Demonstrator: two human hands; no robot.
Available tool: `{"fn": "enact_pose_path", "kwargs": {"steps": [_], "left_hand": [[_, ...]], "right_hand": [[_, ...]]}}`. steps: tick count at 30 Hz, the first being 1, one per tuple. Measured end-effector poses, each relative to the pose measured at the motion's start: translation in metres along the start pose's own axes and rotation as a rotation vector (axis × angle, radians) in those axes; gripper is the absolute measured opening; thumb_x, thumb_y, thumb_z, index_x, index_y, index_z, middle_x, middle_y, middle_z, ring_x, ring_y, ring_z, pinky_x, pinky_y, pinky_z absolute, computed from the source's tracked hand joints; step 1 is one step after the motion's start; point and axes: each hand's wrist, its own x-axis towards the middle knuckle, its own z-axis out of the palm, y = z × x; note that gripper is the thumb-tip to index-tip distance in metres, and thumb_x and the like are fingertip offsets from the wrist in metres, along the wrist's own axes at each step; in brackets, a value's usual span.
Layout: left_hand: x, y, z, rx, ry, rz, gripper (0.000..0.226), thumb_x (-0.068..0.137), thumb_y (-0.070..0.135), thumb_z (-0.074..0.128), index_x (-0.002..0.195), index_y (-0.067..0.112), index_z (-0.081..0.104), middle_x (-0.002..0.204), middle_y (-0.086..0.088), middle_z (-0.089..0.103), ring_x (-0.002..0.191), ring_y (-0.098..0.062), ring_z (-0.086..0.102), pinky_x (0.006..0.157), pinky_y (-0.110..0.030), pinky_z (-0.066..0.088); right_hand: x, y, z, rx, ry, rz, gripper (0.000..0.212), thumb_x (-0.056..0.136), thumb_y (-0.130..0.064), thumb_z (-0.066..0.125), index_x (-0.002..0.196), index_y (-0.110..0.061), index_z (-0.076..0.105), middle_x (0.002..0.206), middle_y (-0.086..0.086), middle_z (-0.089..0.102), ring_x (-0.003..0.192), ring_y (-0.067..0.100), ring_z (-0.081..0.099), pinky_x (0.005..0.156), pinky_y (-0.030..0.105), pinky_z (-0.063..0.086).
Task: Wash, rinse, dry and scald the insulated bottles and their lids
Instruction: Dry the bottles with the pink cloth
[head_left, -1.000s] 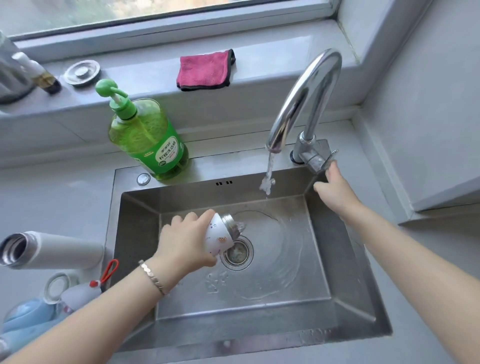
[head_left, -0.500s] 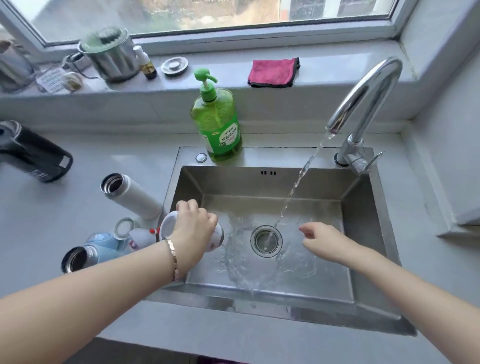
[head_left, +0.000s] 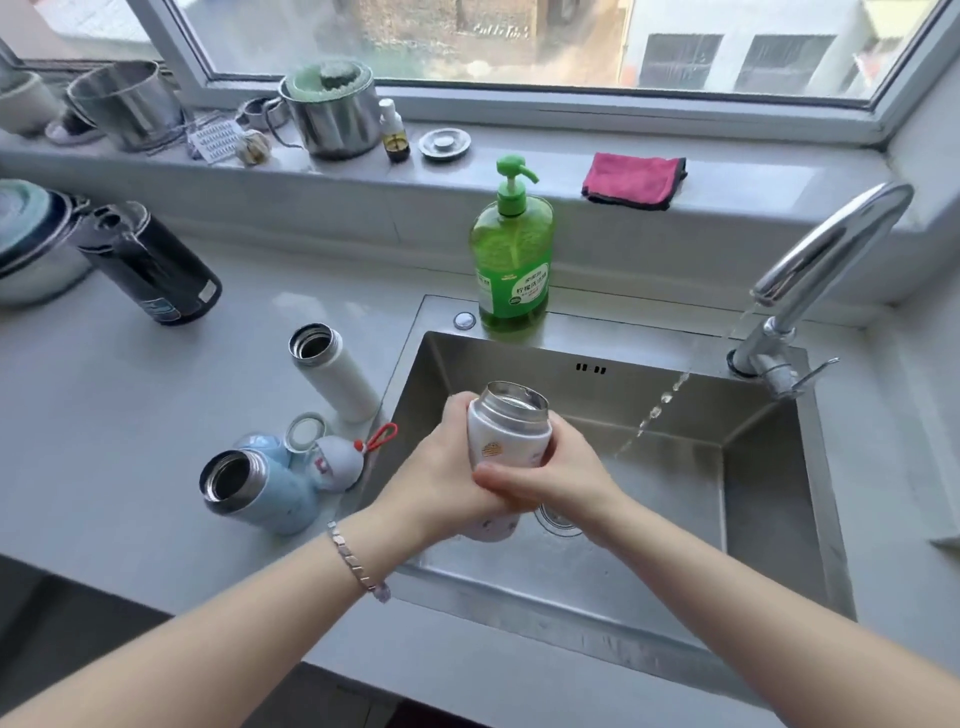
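Observation:
Both hands hold a small white patterned bottle (head_left: 506, 434) upright over the steel sink (head_left: 769, 519), its steel mouth open at the top. My left hand (head_left: 441, 467) wraps its left side and my right hand (head_left: 556, 475) grips its right side and base. A thin stream of water falls from the tap (head_left: 826, 254) to the right of the bottle, apart from it. On the counter to the left stand a tall white bottle (head_left: 335, 376), a light blue bottle (head_left: 257, 491) and several lids (head_left: 332, 460), all uncapped. A black bottle (head_left: 148, 265) stands farther left.
A green dish soap pump bottle (head_left: 511, 254) stands on the sink's back rim. On the windowsill lie a pink cloth (head_left: 631, 179), a steel pot (head_left: 332, 117), a small dropper bottle (head_left: 396, 132) and a round drain stopper (head_left: 444, 143). Bowls (head_left: 31, 239) sit at the far left.
My left hand has lifted the white bottle and turned it upright. My right hand came from the sink basin and took hold of the bottle. The water stream has thinned.

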Motion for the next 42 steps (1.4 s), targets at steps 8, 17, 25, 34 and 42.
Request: {"fn": "enact_pose_path", "kwargs": {"steps": [8, 17, 25, 34, 42], "left_hand": [[0.041, -0.010, -0.093, 0.172, -0.115, 0.371, 0.010, 0.089, 0.035, 0.059, 0.094, 0.028, 0.062, 0.101, 0.020, 0.050, 0.105, 0.007, 0.043, 0.090, -0.004, 0.031], [0.121, -0.001, -0.154, 0.321, -0.120, 0.378, 0.032, 0.097, 0.029, 0.045, 0.072, 0.012, 0.054, 0.066, 0.004, 0.051, 0.069, -0.017, 0.047, 0.061, -0.029, 0.034], [0.184, 0.019, -0.196, 0.351, 0.079, 0.322, 0.031, 0.097, 0.033, 0.044, 0.074, 0.013, 0.053, 0.068, 0.007, 0.056, 0.069, -0.016, 0.051, 0.059, -0.029, 0.036], [0.218, 0.022, -0.206, 0.245, 0.121, 0.226, 0.036, 0.096, 0.034, 0.044, 0.080, 0.005, 0.060, 0.070, 0.003, 0.056, 0.067, -0.019, 0.051, 0.060, -0.030, 0.038], [0.231, 0.042, -0.220, 0.265, 0.114, 0.222, 0.037, 0.097, 0.036, 0.043, 0.082, 0.007, 0.059, 0.062, 0.008, 0.056, 0.056, -0.005, 0.049, 0.050, -0.025, 0.034]], "right_hand": [[0.030, -0.037, 0.034, -0.446, 0.115, -0.074, 0.056, 0.051, -0.029, 0.085, 0.100, -0.034, 0.058, 0.093, -0.013, 0.066, 0.086, 0.005, 0.062, 0.079, 0.030, 0.053], [0.103, -0.110, 0.020, -0.658, 0.258, -0.056, 0.084, 0.072, -0.041, 0.076, 0.141, -0.018, 0.034, 0.120, 0.001, 0.051, 0.108, 0.010, 0.050, 0.093, 0.016, 0.035], [0.217, -0.196, -0.036, -1.281, 0.419, 0.088, 0.059, 0.088, -0.046, 0.054, 0.140, -0.029, 0.032, 0.130, 0.010, 0.046, 0.115, 0.028, 0.050, 0.085, 0.037, 0.044], [0.227, -0.200, -0.044, -1.044, 0.485, -0.033, 0.031, 0.083, -0.036, 0.065, 0.106, -0.016, 0.060, 0.098, 0.004, 0.062, 0.094, 0.024, 0.058, 0.074, 0.031, 0.044], [0.227, -0.337, -0.067, -0.788, 0.739, -0.240, 0.031, 0.080, -0.030, 0.071, 0.078, 0.000, 0.063, 0.074, 0.014, 0.063, 0.066, 0.024, 0.061, 0.070, 0.039, 0.054]]}}
